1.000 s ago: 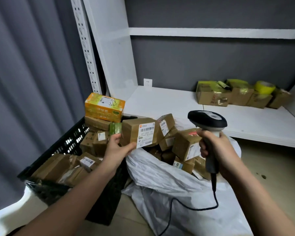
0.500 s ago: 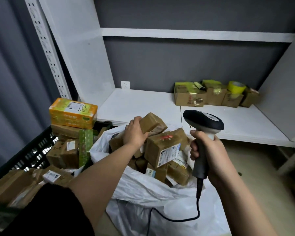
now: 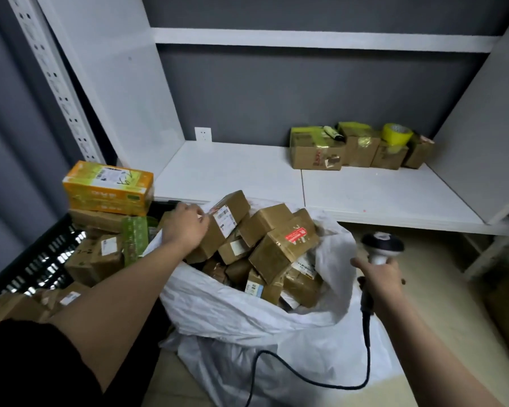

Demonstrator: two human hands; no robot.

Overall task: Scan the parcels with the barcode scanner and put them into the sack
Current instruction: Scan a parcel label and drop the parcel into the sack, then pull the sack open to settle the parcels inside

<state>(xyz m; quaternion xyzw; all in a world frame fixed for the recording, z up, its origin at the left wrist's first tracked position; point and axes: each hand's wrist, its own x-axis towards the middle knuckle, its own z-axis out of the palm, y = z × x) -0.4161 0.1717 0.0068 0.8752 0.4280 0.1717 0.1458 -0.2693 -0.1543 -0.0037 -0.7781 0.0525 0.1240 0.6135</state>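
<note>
Left hand (image 3: pixel 185 227): it lies on the labelled parcel (image 3: pixel 222 223) at the top of the heap in the sack, fingers bent over its left edge; if it really grips or only rests, I cannot tell.
Right hand (image 3: pixel 378 279): fingers wrapped around the handle of the scanner (image 3: pixel 381 246), right of the sack, over the floor.
Scanner: its head points away from the person; its cable (image 3: pixel 315 371) hangs down in front of the sack.
Sack (image 3: pixel 247 312): white, open, full of brown parcels up to its mouth.
Crate (image 3: pixel 39 257): black, left of the sack, holds more parcels; an orange box (image 3: pixel 108 188) lies on top.
Shelf (image 3: pixel 365 195): white, behind the sack, with four cartons (image 3: pixel 359 151) and a tape roll (image 3: pixel 396 133).
</note>
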